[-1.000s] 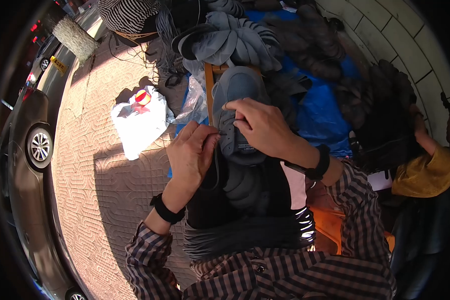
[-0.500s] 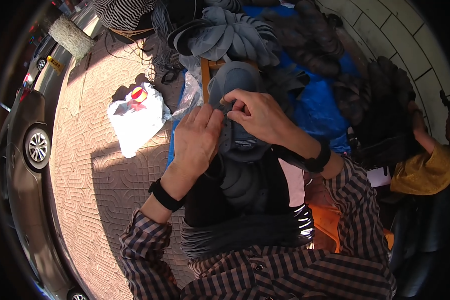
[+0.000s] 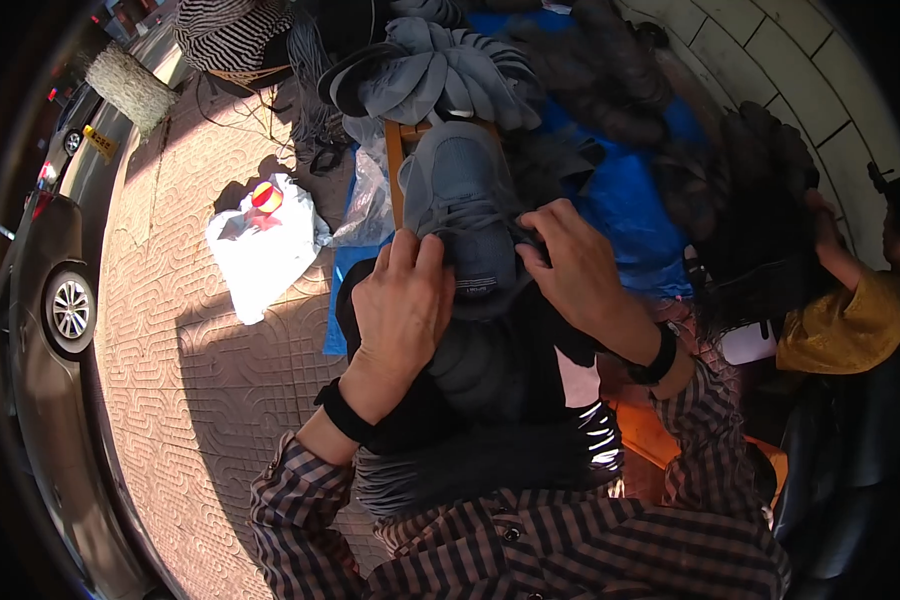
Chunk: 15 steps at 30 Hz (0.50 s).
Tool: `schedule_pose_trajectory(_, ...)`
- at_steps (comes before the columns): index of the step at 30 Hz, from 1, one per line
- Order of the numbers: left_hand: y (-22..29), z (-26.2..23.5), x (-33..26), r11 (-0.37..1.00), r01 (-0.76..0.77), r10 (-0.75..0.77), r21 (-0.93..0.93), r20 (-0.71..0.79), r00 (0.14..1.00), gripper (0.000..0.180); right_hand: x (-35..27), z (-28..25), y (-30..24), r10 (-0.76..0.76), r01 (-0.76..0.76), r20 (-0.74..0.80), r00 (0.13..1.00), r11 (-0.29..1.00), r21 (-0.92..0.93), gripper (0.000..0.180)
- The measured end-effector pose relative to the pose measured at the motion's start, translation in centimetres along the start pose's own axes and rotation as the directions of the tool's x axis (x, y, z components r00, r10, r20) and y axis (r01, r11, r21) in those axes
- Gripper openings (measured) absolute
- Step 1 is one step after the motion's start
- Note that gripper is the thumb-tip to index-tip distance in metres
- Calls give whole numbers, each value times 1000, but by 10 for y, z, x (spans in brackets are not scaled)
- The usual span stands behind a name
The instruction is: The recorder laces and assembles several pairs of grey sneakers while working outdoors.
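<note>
I have the grey shoe (image 3: pixel 462 205) on my lap, toe toward the blue sheet (image 3: pixel 630 215). My left hand (image 3: pixel 402 305) presses its side, fingers together; my right hand (image 3: pixel 570 268) pinches its laces. It looks light and soft-sided; I'd grip the firmer sole.

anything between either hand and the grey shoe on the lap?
Nothing visible. The left hand lies against the left side of the grey shoe, fingers at its laces, and the right hand grips the right side by the tongue. Both are already touching it, with no cloth or bag between.
</note>
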<state>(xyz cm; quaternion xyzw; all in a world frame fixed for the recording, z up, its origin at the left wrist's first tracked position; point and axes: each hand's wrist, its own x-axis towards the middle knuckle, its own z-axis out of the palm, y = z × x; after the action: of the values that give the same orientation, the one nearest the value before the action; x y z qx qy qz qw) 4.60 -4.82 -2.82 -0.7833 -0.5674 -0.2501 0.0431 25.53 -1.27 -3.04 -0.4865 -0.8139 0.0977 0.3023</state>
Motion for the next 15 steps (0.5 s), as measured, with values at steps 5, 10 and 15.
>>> schedule_pose_trajectory(5, -1, 3, 0, 975, -150, 143, 161, 53, 988, 39, -5, 3, 16, -164, 176, -114, 980, 979, 103, 27)
schedule_pose_trajectory(10, 9, 6, 12, 904, -206, 110, 375, 261, 959, 26, 4, -10, 2, -405, 416, 99, 909, 863, -287, 31)
schedule_pose_trajectory(15, 3, -5, 23, 829, -442, 391, 343, 210, 896, 15, 28, -19, 1, -541, 614, 296, 787, 641, -461, 25)
